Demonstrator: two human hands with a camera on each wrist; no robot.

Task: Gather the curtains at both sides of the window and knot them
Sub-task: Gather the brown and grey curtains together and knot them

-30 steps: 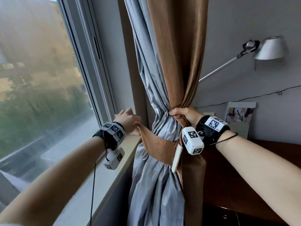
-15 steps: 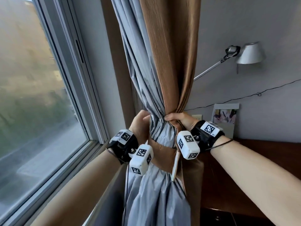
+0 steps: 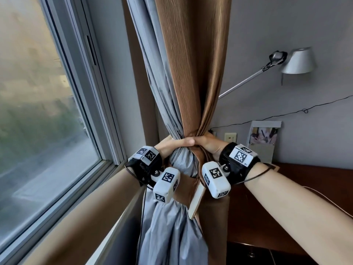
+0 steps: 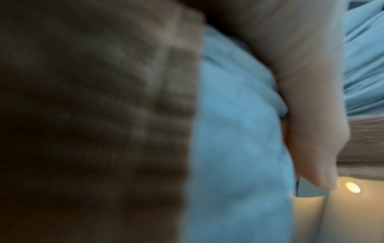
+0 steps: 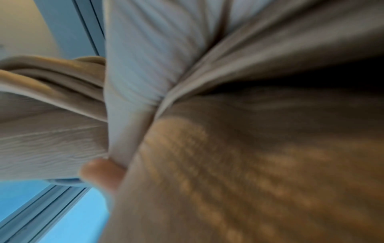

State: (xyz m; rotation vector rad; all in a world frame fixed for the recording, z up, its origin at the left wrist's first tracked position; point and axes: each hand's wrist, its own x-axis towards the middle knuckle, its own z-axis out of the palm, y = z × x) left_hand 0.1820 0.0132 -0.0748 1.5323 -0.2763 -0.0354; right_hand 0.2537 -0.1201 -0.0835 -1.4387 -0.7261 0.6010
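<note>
Head view: left hand [image 3: 172, 145] and right hand [image 3: 207, 143] meet, both clenched round the gathered brown ribbed curtain with grey lining [image 3: 191, 73]. Beside the left wrist runs the grey window frame [image 3: 91, 104]; a dark wooden desk [image 3: 305, 180] lies past the right wrist. No legible writing.

No readable words, brands or numbers anywhere. Only signs: black-and-white square coded markers on the white wrist blocks [image 3: 166, 185] and wrist bands [image 3: 241, 156] in the head view; tiny print at one band's edge, too small to read. Picture card [image 3: 265, 139] far right against the wall: image only, no legible lettering. Both wrist views blurred, no text.
</note>
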